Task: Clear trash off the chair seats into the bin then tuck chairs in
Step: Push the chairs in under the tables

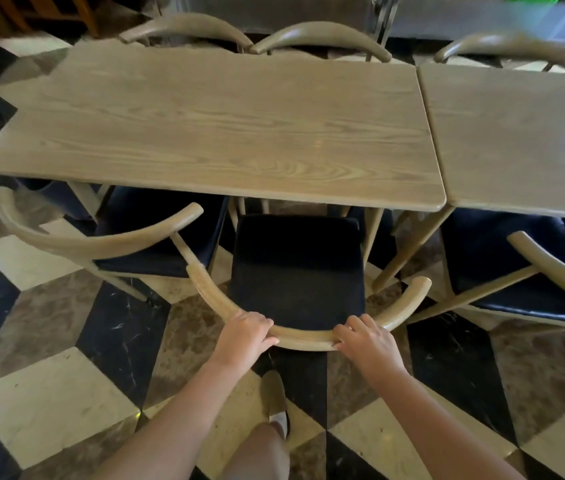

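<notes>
Illumination: moderate, diffuse indoor light, with a soft sheen on the wooden tabletop (212,129) and pale highlights along the curved backs of the far chairs (322,36); deep shadow beneath the table, where the dark chair seat (296,268) loses nearly all detail. Image quality: near centre reasonably sharp, far edge and far right corner smeared by motion blur, including a green streak (523,8). Distortion: wide-angle bowing of table edges and the checkered floor (49,393) toward left and right margins.
</notes>
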Demonstrator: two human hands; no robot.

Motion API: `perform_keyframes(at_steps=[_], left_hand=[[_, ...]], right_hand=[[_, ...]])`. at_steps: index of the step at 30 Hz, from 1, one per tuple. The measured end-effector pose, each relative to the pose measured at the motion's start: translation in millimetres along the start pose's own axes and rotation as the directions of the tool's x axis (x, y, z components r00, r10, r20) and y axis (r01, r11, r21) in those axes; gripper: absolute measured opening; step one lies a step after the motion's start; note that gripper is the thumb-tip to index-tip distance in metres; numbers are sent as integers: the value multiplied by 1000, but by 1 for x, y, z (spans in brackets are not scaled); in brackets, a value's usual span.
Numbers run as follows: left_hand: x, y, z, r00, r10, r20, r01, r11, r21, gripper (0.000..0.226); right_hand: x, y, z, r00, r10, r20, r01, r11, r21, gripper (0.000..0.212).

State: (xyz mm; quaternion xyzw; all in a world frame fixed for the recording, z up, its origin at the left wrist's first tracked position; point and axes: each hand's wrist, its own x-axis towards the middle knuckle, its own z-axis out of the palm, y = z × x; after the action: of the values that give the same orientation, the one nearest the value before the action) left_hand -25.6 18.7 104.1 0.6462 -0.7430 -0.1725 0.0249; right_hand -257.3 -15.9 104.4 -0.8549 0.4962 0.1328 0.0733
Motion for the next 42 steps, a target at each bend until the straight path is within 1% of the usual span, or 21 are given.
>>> perform_keyframes(at_steps=[2, 5, 7, 10, 18, 23, 26, 28, 31, 33, 35, 37, 39, 40, 42], left_hand=[[16, -8, -5, 1000, 6, -11, -6, 1000, -3, 35], [38, -21, -12, 1000, 18, -15, -18, 1000, -11, 33], [50, -27, -18, 999, 27, -28, -27, 1000, 7, 32], [69, -34, -27, 998, 48, -50, -46, 998, 34, 34], [119, -45, -37, 993, 92, -74, -85, 992, 91, 34], [132, -46, -36, 990, 130, -59, -125, 989, 82, 35], [132, -47, -35, 986, 147, -81, -141, 987, 79, 38], [133, -47, -35, 986, 148, -78, -140, 985, 102, 38], [133, -48, -34, 985, 145, -90, -135, 985, 105, 39], [130, -49, -34, 990, 120, -74, -113, 989, 99, 39], [130, -49, -37, 996, 77, -45, -72, 994, 87, 39], [130, -43, -40, 1000, 30, -3, -29, 998, 61, 38], [130, -35, -44, 997, -25, 76, 22, 999, 36, 36], [129, -30, -46, 992, -55, 111, 51, 998, 40, 35], [131, -23, -53, 977, -109, 186, 102, 994, 49, 40]], right_hand=[[16, 4, -6, 1000, -12, -8, 12, 1000, 5, 28], [37, 9, -16, 999, -21, 28, 21, 1000, -1, 29], [49, 11, -21, 999, -9, 32, 9, 1000, 0, 34], [68, 18, -25, 1000, 19, -5, -19, 999, 27, 43], [112, 41, -33, 996, 19, -90, -14, 998, 55, 35], [121, 56, -36, 997, -46, -67, 48, 998, 36, 28], [124, 59, -38, 994, -71, -82, 78, 993, 85, 30], [126, 59, -38, 995, -79, -59, 84, 993, 82, 30], [126, 60, -38, 995, -91, -27, 93, 992, 89, 24], [126, 59, -39, 996, -85, -12, 85, 993, 78, 23], [125, 57, -38, 998, -63, -29, 66, 992, 112, 26], [123, 54, -40, 998, -37, -41, 42, 991, 127, 24], [121, 50, -46, 1000, -22, 7, 20, 987, 158, 24], [122, 49, -48, 998, -13, 64, 2, 986, 166, 28], [125, 50, -59, 991, -17, 130, -10, 978, 207, 37]])
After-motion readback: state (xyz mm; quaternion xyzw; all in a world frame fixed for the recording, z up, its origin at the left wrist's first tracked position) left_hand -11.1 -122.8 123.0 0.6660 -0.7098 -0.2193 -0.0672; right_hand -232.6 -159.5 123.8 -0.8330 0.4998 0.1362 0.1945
